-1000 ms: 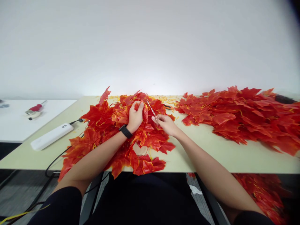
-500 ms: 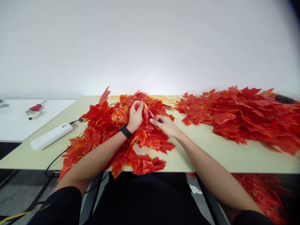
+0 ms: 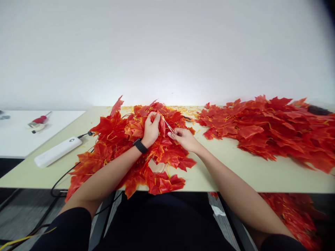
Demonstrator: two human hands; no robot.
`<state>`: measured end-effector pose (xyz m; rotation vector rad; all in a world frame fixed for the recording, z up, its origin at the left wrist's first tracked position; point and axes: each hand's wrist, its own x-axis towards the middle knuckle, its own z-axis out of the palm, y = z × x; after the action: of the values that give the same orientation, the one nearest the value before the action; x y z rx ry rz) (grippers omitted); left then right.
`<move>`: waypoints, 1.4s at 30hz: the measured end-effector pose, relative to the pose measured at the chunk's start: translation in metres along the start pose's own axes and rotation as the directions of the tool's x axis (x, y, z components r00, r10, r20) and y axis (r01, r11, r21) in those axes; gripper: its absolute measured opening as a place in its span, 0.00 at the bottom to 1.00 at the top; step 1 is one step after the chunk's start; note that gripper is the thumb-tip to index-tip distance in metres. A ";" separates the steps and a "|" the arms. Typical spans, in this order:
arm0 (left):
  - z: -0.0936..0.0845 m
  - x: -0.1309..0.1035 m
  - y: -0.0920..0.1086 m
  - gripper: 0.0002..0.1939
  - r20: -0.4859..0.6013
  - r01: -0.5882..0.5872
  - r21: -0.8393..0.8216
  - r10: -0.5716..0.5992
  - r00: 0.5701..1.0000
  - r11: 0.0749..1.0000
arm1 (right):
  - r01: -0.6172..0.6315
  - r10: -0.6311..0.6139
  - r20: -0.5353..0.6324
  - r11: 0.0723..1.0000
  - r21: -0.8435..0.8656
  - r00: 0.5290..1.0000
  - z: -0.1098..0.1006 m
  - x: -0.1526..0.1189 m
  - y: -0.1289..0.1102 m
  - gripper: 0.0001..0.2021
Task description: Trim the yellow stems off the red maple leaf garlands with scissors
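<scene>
My left hand (image 3: pixel 152 130) is closed on a red artificial maple leaf (image 3: pixel 162 127) in the midst of a heap of red-orange leaves (image 3: pixel 110 129). Small metal scissors (image 3: pixel 170 127) are gripped in my right hand (image 3: pixel 184 138), their blades pointing up and left to the edge of that leaf. Whether the blades touch the leaf or its stem I cannot make out. Around and under both hands lie more leaves with thin yellow-orange stems. A black watch band (image 3: pixel 140 145) circles my left wrist.
At the right spreads a large pile of red leaves (image 3: pixel 274 129). Yellow clippings (image 3: pixel 185 111) lie along the back, near an orange-and-black handle (image 3: pixel 188 119). A white power bank (image 3: pixel 58 152) with a black cable sits left. More leaves (image 3: pixel 290 216) show below the table's edge.
Almost nothing differs. The scissors and my right hand have shifted very slightly; my left hand stays on the leaf.
</scene>
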<state>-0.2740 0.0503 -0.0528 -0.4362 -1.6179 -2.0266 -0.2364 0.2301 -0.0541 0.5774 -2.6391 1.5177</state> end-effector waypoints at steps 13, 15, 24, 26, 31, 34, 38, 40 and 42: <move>-0.004 0.001 0.000 0.21 0.149 -0.060 0.184 0.032 0.988 0.981 | 0.017 0.084 -0.154 0.828 0.560 0.984 0.001 0.002 -0.013 0.34; -0.003 0.000 0.002 0.20 0.180 -0.077 0.200 0.040 0.983 0.977 | 0.014 0.101 -0.153 0.788 0.615 0.983 0.003 0.002 -0.013 0.32; -0.002 -0.001 0.011 0.20 0.279 0.103 0.043 -0.111 0.954 0.994 | 0.000 0.164 -0.141 0.653 0.757 0.976 -0.003 0.001 -0.018 0.29; -0.004 -0.001 0.012 0.21 0.326 0.219 -0.003 -0.206 0.923 0.976 | 0.007 0.167 -0.155 0.657 0.754 0.974 -0.005 0.002 -0.018 0.29; -0.007 0.000 0.013 0.21 0.338 0.289 -0.005 -0.270 0.901 0.957 | 0.002 0.174 -0.163 0.680 0.733 0.971 -0.007 0.003 -0.017 0.28; -0.007 0.002 0.012 0.22 0.354 0.269 0.007 -0.254 0.900 0.963 | -0.008 0.184 -0.166 0.694 0.720 0.969 -0.006 0.003 -0.016 0.26; -0.008 0.004 0.009 0.23 0.357 0.262 0.059 -0.265 0.896 0.963 | -0.038 0.193 -0.174 0.767 0.641 0.966 -0.007 0.004 -0.013 0.26; -0.008 0.004 0.007 0.23 0.342 0.256 0.059 -0.260 0.903 0.965 | -0.030 0.156 -0.182 0.832 0.553 0.971 -0.009 0.004 -0.010 0.27; -0.008 0.004 0.005 0.22 0.309 0.254 0.033 -0.252 0.917 0.967 | 0.011 0.077 -0.183 0.901 0.435 0.980 -0.012 0.005 -0.008 0.29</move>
<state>-0.2739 0.0409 -0.0486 -0.6022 -1.9420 -2.2428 -0.2398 0.2356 -0.0402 0.3733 -2.1802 2.0738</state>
